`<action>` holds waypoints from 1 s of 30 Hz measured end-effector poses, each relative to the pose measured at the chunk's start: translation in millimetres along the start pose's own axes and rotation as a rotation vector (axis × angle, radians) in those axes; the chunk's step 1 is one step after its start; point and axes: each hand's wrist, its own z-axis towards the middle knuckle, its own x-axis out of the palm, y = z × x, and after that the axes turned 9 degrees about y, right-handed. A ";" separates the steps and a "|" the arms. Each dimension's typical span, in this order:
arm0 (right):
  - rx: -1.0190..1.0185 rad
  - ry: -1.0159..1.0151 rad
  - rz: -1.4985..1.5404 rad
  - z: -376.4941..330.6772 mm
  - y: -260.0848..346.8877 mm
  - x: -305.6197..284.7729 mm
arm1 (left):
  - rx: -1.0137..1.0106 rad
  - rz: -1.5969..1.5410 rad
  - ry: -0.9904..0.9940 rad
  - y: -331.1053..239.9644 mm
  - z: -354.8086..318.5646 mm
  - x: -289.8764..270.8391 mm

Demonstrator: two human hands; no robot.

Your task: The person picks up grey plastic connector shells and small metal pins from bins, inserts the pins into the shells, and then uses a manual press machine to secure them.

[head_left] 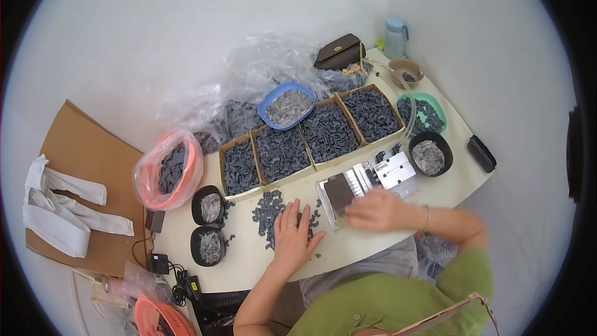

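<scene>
So the whole setup sits on a pale worktable [373, 246] that runs diagonally across the view, and the biggest thing on it is a row of four cardboard trays [311, 143] packed with small dark plastic pieces, stretching from lower left up toward upper right. Behind them there's a heap of crumpled clear plastic sheet [261, 68] and a blue dish [287, 104] of thin silvery bits.

In front of the trays, right of centre, is a small metal jig [373, 180] with a dark plate on its near-left end. Its long side runs roughly parallel to the tray row.

The loose pile of dark pieces [268, 211] is scattered on the bare table just left of the jig. The left hand [292, 236] lies flat on top of that pile, fingers spread, palm down, not pinching anything I can see. So the pieces are directly under and just beyond its fingertips, and it's clearly the nearer hand to them.

The right hand [376, 210] rests at the jig's near edge, fingers curled loosely downward; I can't tell if it's holding a piece. The pile sits to its left, with the jig's corner between.

Smaller stuff: a black bowl [430, 155] of silvery bits right of the jig, two black cups [208, 224] left of the pile, none in the way.
</scene>
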 end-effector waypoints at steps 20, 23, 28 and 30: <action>-0.052 0.062 -0.094 -3.9 17.5 3.9 | 0.151 -0.076 -0.004 -1.6 9.8 0.1; 0.121 -0.046 -0.144 14.2 -16.8 2.7 | 0.290 -0.036 -0.023 -6.7 17.5 4.4; 0.619 -0.161 0.494 70.4 -78.5 24.4 | 0.363 0.200 -0.146 -32.2 38.7 12.0; 0.668 -0.041 0.473 72.8 -91.6 33.8 | 0.329 0.275 -0.065 -42.0 47.8 14.1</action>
